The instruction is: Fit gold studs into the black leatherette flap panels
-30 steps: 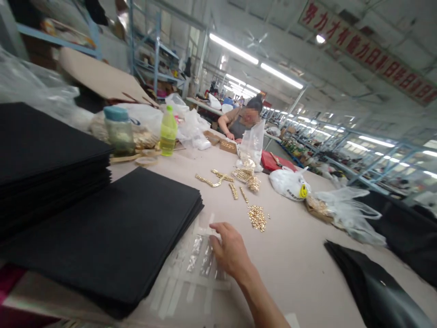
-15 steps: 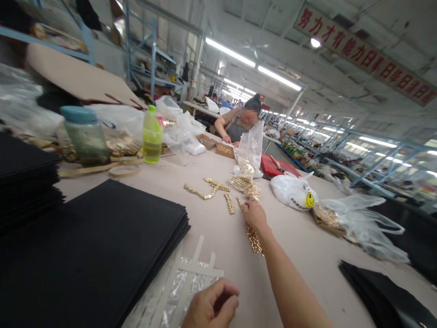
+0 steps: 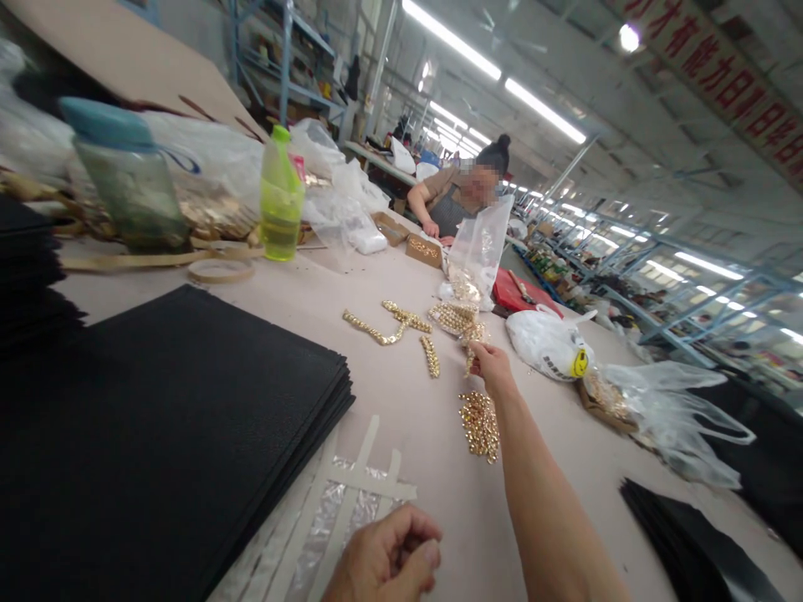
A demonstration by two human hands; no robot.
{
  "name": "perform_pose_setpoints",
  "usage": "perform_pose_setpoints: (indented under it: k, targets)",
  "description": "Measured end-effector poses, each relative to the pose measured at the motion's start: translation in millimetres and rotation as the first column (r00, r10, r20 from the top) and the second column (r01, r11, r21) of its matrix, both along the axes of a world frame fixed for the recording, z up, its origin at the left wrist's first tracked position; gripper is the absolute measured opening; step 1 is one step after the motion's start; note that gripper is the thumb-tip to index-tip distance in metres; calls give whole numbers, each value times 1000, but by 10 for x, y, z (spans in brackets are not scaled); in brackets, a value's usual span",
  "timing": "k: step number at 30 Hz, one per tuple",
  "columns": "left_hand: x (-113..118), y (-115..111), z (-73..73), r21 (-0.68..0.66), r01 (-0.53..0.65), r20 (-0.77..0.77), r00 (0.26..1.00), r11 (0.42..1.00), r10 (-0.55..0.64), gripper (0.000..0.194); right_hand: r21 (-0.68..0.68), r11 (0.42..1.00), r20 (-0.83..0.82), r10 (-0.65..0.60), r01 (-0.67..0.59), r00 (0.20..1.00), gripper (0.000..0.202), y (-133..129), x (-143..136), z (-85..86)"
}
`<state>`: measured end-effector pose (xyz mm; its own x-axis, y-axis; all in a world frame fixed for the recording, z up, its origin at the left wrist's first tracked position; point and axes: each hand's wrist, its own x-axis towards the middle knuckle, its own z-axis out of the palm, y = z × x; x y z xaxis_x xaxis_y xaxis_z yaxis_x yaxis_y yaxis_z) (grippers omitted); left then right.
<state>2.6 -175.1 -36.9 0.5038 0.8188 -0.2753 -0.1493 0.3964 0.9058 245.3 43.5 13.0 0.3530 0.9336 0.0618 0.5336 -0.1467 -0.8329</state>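
My right hand (image 3: pixel 493 368) is stretched out over the table, its fingers pinched on a short gold chain piece (image 3: pixel 470 361) beside a heap of gold chain (image 3: pixel 457 318). Just nearer than that hand lies a pile of small gold pieces (image 3: pixel 480 426). To its left, a separate short gold chain strip (image 3: pixel 430 357) and some longer gold chain (image 3: pixel 376 333) lie on the table. My left hand (image 3: pixel 389 552) is curled closed at the bottom, by a clear sheet crossed with pale tape strips (image 3: pixel 357 481). Its fingertips are partly hidden, and whatever they might hold does not show.
A stack of black sheets (image 3: pixel 207 418) fills the left, with more black sheets (image 3: pixel 696 535) at lower right. Behind are a lidded jar (image 3: pixel 129 184), a yellow-green bottle (image 3: pixel 280 205) and plastic bags (image 3: pixel 545 343). A co-worker (image 3: pixel 461 196) sits across the table.
My right hand has moved farther away, off the pile of small gold pieces, to the heap of chain. My left hand stays nearly in place. The camera view has shifted and tilted.
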Motion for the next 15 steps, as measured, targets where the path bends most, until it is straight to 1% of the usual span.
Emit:
perform_pose_setpoints:
  k: [2, 4, 6, 7, 9, 10, 11, 12, 13, 14, 15]
  targets:
    - [-12, 7, 49, -18, -11, 34, 999, 1000, 11, 24, 91, 996, -115, 5, 6, 993, 47, -125, 14, 145]
    - [-34, 17, 109, -16, -12, 47, 999, 1000, 13, 31, 183, 983, -194, 41, -5, 980, 52, -313, -20, 299]
    - [-59, 23, 176, -5, 12, 61, 998, 1000, -12, 42, 268, 963, -236, 92, -26, 967, 48, -579, -116, 416]
    - [-70, 23, 214, -14, 26, 84, 996, 1000, -25, 47, 301, 953, -250, 117, -38, 961, 44, -743, -187, 447]
    - [-84, 18, 294, -94, 28, 179, 984, 995, -11, 54, 364, 929, -236, 166, -71, 958, 33, -1128, -371, 448]
    - [-87, 14, 334, -170, 32, 254, 967, 985, 13, 55, 393, 915, -190, 180, -93, 965, 27, -1343, -475, 419]
    - [-88, 9, 373, -252, 47, 334, 942, 967, 41, 55, 430, 893, -98, 188, -129, 977, 20, -1564, -583, 375]
    - [-88, 1, 408, -323, 73, 405, 912, 944, 68, 54, 466, 864, 33, 195, -187, 980, 14, -1787, -690, 322]
    - [-89, -9, 435, -373, 107, 462, 883, 922, 84, 53, 495, 824, 182, 212, -275, 960, 13, -2003, -794, 266]
    - [-93, -23, 453, -402, 140, 501, 861, 905, 90, 50, 504, 778, 331, 227, -375, 916, 17, -2207, -891, 210]
    - [-101, -44, 459, -417, 156, 517, 851, 896, 92, 47, 490, 733, 459, 244, -472, 854, 23, -2392, -978, 160]
